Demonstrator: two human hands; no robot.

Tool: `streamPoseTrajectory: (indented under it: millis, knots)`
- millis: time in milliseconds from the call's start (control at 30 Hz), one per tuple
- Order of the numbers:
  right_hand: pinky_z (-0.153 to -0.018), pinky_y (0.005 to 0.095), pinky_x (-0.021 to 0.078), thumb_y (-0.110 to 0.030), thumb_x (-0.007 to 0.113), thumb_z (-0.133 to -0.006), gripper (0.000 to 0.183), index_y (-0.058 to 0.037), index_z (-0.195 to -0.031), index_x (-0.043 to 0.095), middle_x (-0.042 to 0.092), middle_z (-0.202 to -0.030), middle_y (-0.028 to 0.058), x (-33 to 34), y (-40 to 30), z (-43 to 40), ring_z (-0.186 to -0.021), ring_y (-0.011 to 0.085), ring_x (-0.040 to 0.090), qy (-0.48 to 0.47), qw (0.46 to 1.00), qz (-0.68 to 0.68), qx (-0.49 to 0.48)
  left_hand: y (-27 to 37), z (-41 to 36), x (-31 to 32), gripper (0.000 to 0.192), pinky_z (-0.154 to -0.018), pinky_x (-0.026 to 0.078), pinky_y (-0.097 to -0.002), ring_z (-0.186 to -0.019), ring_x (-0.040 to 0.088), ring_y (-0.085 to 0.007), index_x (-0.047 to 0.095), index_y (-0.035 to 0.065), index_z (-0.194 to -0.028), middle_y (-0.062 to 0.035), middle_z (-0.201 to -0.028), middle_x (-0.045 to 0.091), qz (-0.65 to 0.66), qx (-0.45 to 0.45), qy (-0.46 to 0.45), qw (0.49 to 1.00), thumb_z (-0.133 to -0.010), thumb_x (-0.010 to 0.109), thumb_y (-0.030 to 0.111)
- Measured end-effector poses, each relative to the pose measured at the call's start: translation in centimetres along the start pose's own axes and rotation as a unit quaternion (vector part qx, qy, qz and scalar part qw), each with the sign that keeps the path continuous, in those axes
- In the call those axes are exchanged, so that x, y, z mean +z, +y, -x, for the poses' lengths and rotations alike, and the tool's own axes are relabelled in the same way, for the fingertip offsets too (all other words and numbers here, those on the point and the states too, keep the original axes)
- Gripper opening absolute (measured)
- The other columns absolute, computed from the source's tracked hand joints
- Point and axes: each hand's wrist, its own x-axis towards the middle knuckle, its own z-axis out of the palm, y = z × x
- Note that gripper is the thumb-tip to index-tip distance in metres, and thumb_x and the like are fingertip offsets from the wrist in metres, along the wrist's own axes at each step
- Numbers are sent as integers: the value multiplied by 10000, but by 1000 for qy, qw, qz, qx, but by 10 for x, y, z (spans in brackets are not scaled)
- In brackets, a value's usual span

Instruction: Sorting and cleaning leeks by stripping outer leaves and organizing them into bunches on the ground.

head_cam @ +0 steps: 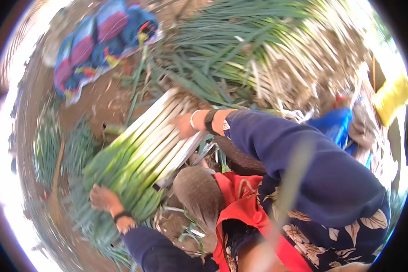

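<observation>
A row of green onions (153, 136) lies slantwise before me, white stalks at the upper right and green leaves at the lower left. My right hand (185, 125) rests on the white stalks near the root end; motion blur hides whether its fingers grip them. At the leaf end, my left hand (103, 200) lies at the lower left edge of the green leaves, its fingers bent. Whether it holds any leaves cannot be made out. Dark bands circle both wrists.
A large heap of green onions (224, 44) spreads across the top. A blue patterned cloth (102, 44) lies at the upper left. Smaller green bundles (80, 149) lie at the left. Blue plastic (335, 125) and a yellow sack (392, 98) are at the right.
</observation>
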Motion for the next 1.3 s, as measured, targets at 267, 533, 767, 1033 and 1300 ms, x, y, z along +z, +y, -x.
streamPoseTrajectory:
  millis: [267,533,767,1033,1300]
  knots:
    - [-817,332,546,-101,595,-911,208,-36,-1098,658,697,-971,141,-32,44,150,-895,245,686,405,864,-294,-53,126,-17,-184,317,-1038,388,-452,-1198,502,-323,639,74,-1142,-146,-1246,571,352,216,194,890,-840,697,153]
    - [-841,399,529,-220,601,-899,238,-62,-1051,694,697,-991,186,43,203,258,-946,343,674,399,874,-175,217,333,143,-355,209,-858,466,-262,-982,565,-139,647,30,-1072,-59,-1110,595,754,356,-313,454,-876,698,79]
    - [-822,449,521,-239,572,-895,235,-75,-1012,694,681,-917,213,-6,309,344,-913,388,656,486,809,-103,313,463,243,-331,284,-849,450,-255,-905,563,-116,638,-5,-1105,-50,-1011,637,680,248,-625,293,-896,703,176]
    - [-1064,481,375,-331,618,-862,479,-55,-1252,585,537,-1329,205,-90,392,406,-1302,397,424,462,716,21,523,510,243,-262,197,-629,385,-241,-710,494,-66,654,96,-977,54,-823,573,666,169,-592,421,-860,716,242]
    - [-1102,500,333,-383,756,-758,896,-83,-1491,339,369,-1496,180,-111,412,392,-1391,381,336,285,712,11,642,516,243,-274,158,-566,354,-238,-635,450,-65,613,101,-885,63,-739,514,640,167,-617,427,-874,698,233]
